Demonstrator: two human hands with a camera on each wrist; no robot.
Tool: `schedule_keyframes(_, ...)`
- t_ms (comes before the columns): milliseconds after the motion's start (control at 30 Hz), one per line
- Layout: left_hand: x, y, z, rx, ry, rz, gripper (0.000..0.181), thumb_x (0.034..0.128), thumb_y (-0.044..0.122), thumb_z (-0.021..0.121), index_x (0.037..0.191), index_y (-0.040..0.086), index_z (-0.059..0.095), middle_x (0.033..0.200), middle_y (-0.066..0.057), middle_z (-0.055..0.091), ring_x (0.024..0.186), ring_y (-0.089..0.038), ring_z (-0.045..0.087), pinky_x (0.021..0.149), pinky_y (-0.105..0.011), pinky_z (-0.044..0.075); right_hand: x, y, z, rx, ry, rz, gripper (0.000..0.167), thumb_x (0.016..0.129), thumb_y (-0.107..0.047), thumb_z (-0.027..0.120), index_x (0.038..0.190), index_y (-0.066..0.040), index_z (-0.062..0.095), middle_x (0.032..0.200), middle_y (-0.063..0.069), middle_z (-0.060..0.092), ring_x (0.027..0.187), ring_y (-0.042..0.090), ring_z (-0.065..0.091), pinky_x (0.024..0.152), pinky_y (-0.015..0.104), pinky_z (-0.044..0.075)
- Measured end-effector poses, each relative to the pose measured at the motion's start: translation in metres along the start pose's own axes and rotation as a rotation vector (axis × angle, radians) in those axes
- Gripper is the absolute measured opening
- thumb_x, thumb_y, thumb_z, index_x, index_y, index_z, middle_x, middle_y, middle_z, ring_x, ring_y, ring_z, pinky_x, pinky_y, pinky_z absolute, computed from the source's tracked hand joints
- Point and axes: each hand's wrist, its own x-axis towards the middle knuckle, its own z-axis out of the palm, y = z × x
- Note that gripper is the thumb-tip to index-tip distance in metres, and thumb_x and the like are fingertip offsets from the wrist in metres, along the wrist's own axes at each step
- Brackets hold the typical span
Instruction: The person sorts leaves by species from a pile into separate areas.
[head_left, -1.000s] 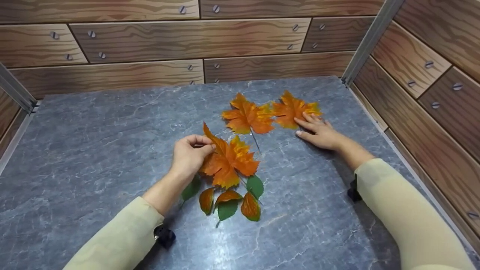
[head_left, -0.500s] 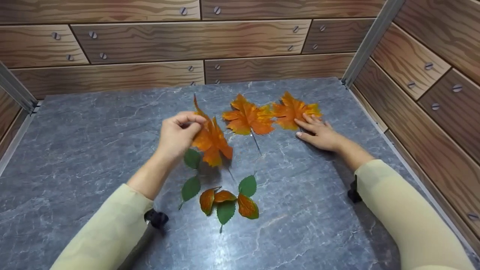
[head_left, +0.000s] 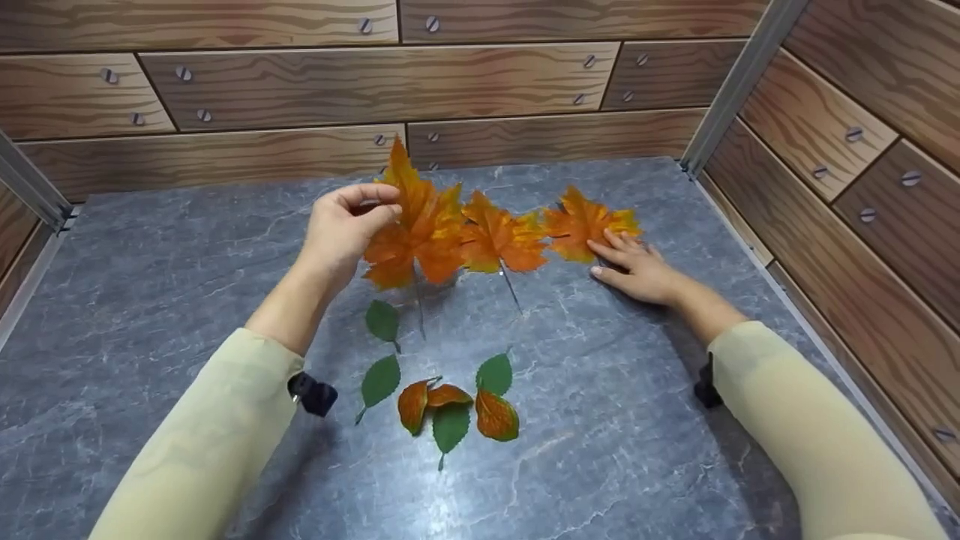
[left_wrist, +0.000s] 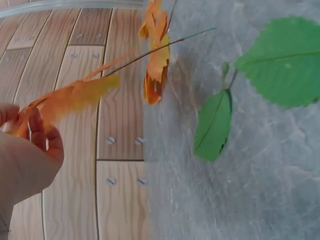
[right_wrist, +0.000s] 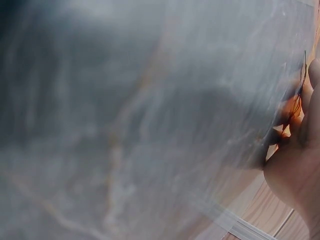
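The left hand [head_left: 337, 232] pinches the left edge of an orange-yellow maple leaf [head_left: 420, 232], raised above the table with its thin stem hanging down. In the left wrist view that leaf [left_wrist: 70, 100] appears edge-on in the hand [left_wrist: 30, 155]. Just right of it a second maple leaf [head_left: 501, 238] lies flat, partly overlapped in view. The right hand [head_left: 637, 270], fingers spread, rests on the lower right of a third maple leaf [head_left: 577, 225]. In the right wrist view the hand [right_wrist: 295, 160] shows at the right edge, beside a bit of orange leaf.
Nearer the front of the grey marbled table [head_left: 615, 450] lie green leaves [head_left: 382, 320], [head_left: 381, 380], with more green leaves [head_left: 451, 429] and several small curled brown-orange leaves [head_left: 496, 416] grouped at the middle. Wood-patterned walls [head_left: 300, 82] stand behind and at the sides.
The left hand has lifted the maple leaf from above the small leaves and carried it back and left, turning it upright beside the second one. The right hand has stayed in place.
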Motion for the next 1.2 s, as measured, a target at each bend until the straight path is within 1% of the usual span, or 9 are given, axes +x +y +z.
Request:
schedule_keyframes(33,0.002,0.000,-0.001,-0.005,-0.011,-0.018,0.025,0.0994,0.005,0.073,0.123,-0.002,0.073,0.122,-0.011,0.066,0.107,-0.022,0.067,0.086,-0.029,0.061,0.000,0.000,0.000,0.001,-0.001,0.000,0.072,0.111,-0.062,0.040,0.171,-0.024,0.026,0.178,0.014,0.005,0.162,0.043,-0.004,0.122,0.072,-0.009)
schedule_keyframes(133,0.010,-0.006,-0.004,-0.017,-0.018,-0.071,0.032,0.0966,0.001,0.075,0.129,-0.001,0.070,0.121,-0.013,0.065,0.102,-0.023,0.070,0.076,-0.029,0.063,0.000,-0.002,0.000,0.004,-0.011,0.007,0.073,0.110,-0.063,0.039,0.171,-0.025,0.025,0.178,0.013,0.004,0.162,0.042,-0.005,0.122,0.072,-0.009)
schedule_keyframes(267,0.021,-0.017,-0.009,-0.031,0.016,-0.114,0.037,0.0956,-0.006,0.072,0.132,0.000,0.068,0.118,-0.014,0.065,0.098,-0.021,0.070,0.069,-0.026,0.062,0.000,-0.003,0.000,0.004,-0.024,0.017,0.074,0.110,-0.064,0.039,0.171,-0.026,0.023,0.178,0.012,0.003,0.162,0.040,-0.006,0.122,0.072,-0.009)
schedule_keyframes(567,0.042,-0.050,-0.027,0.002,0.085,-0.210,0.039,0.1017,-0.004,0.066,0.139,0.007,0.067,0.131,-0.018,0.065,0.107,-0.026,0.072,0.075,-0.031,0.064,0.001,-0.003,0.001,0.005,-0.018,0.008,0.072,0.111,-0.062,0.040,0.171,-0.025,0.024,0.178,0.013,0.004,0.162,0.041,-0.006,0.122,0.071,-0.008)
schedule_keyframes(667,0.046,-0.061,-0.033,0.044,0.095,-0.239,0.042,0.1022,-0.003,0.065,0.143,0.008,0.066,0.136,-0.019,0.064,0.109,-0.026,0.072,0.077,-0.030,0.063,0.001,-0.003,0.002,0.004,-0.013,0.006,0.072,0.111,-0.062,0.040,0.171,-0.025,0.025,0.178,0.013,0.005,0.162,0.041,-0.005,0.122,0.071,-0.008)
schedule_keyframes(767,0.048,-0.068,-0.038,0.115,0.093,-0.243,0.046,0.1002,-0.004,0.067,0.145,0.008,0.065,0.139,-0.020,0.062,0.109,-0.024,0.070,0.079,-0.027,0.061,0.001,-0.003,0.002,0.004,-0.011,0.003,0.072,0.111,-0.062,0.040,0.171,-0.024,0.026,0.178,0.013,0.005,0.162,0.041,-0.005,0.123,0.071,-0.008)
schedule_keyframes(933,0.051,-0.076,-0.044,0.225,0.090,-0.216,0.052,0.0942,-0.005,0.072,0.144,0.007,0.066,0.152,-0.014,0.056,0.112,-0.019,0.064,0.086,-0.024,0.055,0.001,-0.002,0.001,0.009,-0.005,0.001,0.072,0.111,-0.061,0.041,0.171,-0.025,0.026,0.178,0.013,0.005,0.162,0.041,-0.005,0.122,0.071,-0.009)
schedule_keyframes(1033,0.053,-0.079,-0.044,0.253,0.079,-0.206,0.054,0.0930,-0.005,0.073,0.145,0.007,0.066,0.155,-0.012,0.053,0.115,-0.019,0.061,0.090,-0.024,0.053,0.000,-0.002,0.001,0.007,-0.003,0.003,0.072,0.111,-0.062,0.041,0.171,-0.025,0.026,0.178,0.013,0.005,0.162,0.041,-0.005,0.123,0.071,-0.008)
schedule_keyframes(1200,0.056,-0.085,-0.042,0.273,0.043,-0.192,0.055,0.0941,-0.005,0.073,0.146,0.007,0.064,0.149,-0.014,0.059,0.118,-0.020,0.063,0.091,-0.024,0.052,-0.002,-0.002,0.000,0.018,-0.001,-0.001,0.073,0.111,-0.061,0.042,0.171,-0.023,0.026,0.178,0.014,0.005,0.162,0.043,-0.005,0.122,0.072,-0.008)
